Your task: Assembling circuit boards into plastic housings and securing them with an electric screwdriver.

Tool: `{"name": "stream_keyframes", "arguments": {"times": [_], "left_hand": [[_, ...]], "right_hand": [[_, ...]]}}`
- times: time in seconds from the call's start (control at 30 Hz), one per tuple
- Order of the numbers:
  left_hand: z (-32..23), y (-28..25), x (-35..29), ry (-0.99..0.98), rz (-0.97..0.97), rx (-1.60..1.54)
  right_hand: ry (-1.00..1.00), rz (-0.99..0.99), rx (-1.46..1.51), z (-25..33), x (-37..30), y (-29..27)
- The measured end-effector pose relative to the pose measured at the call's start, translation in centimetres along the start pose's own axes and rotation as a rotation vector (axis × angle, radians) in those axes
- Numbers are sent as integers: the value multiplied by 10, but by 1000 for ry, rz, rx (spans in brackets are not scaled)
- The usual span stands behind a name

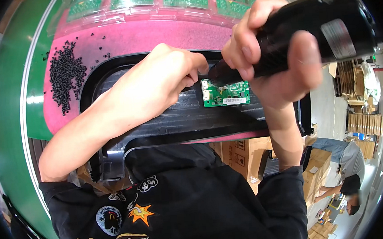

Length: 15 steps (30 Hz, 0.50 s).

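The right hand (276,87) grips a driver (314,28) over the board (221,95) in the tray (178,116), apparently fastening it, as the left hand (166,74) curls alongside, grasp unclear, with steady alignment seemingly needed next.

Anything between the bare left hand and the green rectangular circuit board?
Nothing visible between the bare left hand and the green rectangular circuit board's left end; the black cylindrical handheld tool in the right hand covers part of its upper side.
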<state>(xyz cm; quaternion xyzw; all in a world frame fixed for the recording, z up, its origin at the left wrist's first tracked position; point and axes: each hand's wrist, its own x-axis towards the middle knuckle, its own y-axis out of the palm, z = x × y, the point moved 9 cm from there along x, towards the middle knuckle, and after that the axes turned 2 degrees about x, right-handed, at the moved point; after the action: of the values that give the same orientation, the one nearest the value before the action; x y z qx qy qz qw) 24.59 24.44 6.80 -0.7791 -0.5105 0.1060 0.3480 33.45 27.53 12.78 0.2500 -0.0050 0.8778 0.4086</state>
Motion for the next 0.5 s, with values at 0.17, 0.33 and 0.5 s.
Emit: {"name": "stream_keyframes", "arguments": {"times": [0.17,0.33,0.5], "left_hand": [[1,-3,-2,55,-81,-79],[-15,-8,0,105,-82,-178],[-18,-11,0,21,-103,-334]], "right_hand": [[-37,-70,-79,12,-12,-6],[-258,-27,197,57,-25,2],[-265,10,84,76,-27,10]]}}
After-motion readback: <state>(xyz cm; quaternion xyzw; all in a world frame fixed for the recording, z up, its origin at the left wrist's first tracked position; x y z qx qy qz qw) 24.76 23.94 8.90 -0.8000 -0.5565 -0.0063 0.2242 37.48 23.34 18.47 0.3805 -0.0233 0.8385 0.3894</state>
